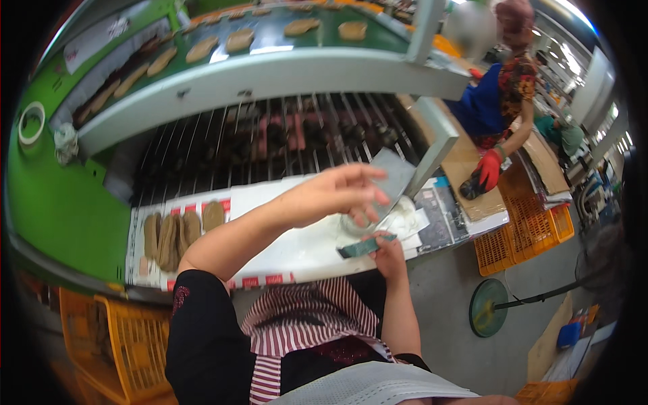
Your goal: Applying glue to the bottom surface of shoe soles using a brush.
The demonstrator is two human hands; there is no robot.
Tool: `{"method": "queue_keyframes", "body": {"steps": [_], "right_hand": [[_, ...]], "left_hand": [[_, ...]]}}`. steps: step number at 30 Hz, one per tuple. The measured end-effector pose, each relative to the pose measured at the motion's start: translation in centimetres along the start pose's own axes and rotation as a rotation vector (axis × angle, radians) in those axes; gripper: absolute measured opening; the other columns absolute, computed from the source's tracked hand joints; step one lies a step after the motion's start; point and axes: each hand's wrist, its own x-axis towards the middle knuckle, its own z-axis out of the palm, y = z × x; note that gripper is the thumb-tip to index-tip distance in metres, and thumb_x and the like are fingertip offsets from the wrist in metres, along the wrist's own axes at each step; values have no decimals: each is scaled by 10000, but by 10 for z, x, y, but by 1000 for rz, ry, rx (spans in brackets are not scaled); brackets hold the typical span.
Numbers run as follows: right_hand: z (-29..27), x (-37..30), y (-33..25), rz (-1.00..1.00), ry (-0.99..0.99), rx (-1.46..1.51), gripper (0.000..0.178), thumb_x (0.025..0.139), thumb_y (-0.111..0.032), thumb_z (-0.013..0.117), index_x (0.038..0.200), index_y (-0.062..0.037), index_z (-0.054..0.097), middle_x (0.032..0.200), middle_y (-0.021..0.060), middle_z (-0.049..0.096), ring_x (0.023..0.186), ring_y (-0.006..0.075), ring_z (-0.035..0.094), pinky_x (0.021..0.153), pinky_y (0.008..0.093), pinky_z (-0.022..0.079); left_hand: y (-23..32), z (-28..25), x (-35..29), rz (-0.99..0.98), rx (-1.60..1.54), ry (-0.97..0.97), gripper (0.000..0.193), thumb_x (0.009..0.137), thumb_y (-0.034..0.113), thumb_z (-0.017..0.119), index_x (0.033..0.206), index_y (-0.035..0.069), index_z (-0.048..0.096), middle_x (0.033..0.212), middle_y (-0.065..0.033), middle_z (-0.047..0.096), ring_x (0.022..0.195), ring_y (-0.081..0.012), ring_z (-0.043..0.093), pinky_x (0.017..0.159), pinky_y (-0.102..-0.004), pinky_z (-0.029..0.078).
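The right hand (389, 257) I'm following pinches a green piece (356, 250) above the white worktop (297, 251), left hand (337, 194) loose-fingered nearby, a handling step that I judge needs a steady grip next.

The left hand (335, 196) is blurred, so whether it touches anything cannot be told; the right hand (389, 259) hides part of the green strip (362, 248); dark shapes (275, 133) beyond are too dim to identify; the lower edge crops the face mask (378, 386)
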Motion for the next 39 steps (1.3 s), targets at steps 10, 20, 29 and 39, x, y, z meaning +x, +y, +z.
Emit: {"method": "queue_keyframes", "body": {"steps": [10, 20, 29, 39], "right_hand": [[-2, 13, -5, -33, 48, -53, 194, 854, -105, 534, 1017, -1, 521, 975, 214, 613, 628, 158, 511, 583, 247, 425], [-6, -1, 0, -49, 51, -14, 196, 840, -74, 522, 1022, 0, 528, 997, 234, 604, 624, 166, 493, 602, 270, 417], [32, -5, -23, -274, 152, -95, 185, 872, -68, 499, 1035, 12, 528, 1080, 240, 572, 716, 179, 532, 660, 274, 455], [82, 8, -45, -408, 327, -881, 212, 858, -118, 605, 986, 42, 554, 812, 79, 616, 674, 110, 612, 596, 215, 486]], "left_hand": [[-111, -30, -156, -51, 962, 565, 405, 830, 146, 568, 1188, -24, 485, 1025, -163, 559, 902, -245, 564, 813, -334, 458], [-123, -92, -210, -684, 1591, 1116, 590, 772, 470, 613, 1040, -52, 548, 1105, -253, 491, 1023, -391, 493, 853, -429, 440], [-112, -110, -228, -457, 822, 1129, 557, 790, 314, 619, 1185, -59, 496, 1036, -201, 550, 918, -233, 589, 770, -326, 482], [-133, -87, -208, 187, -729, 583, 546, 856, 48, 401, 1363, -55, 227, 1279, -270, 409, 1145, -409, 465, 944, -453, 428]]}}
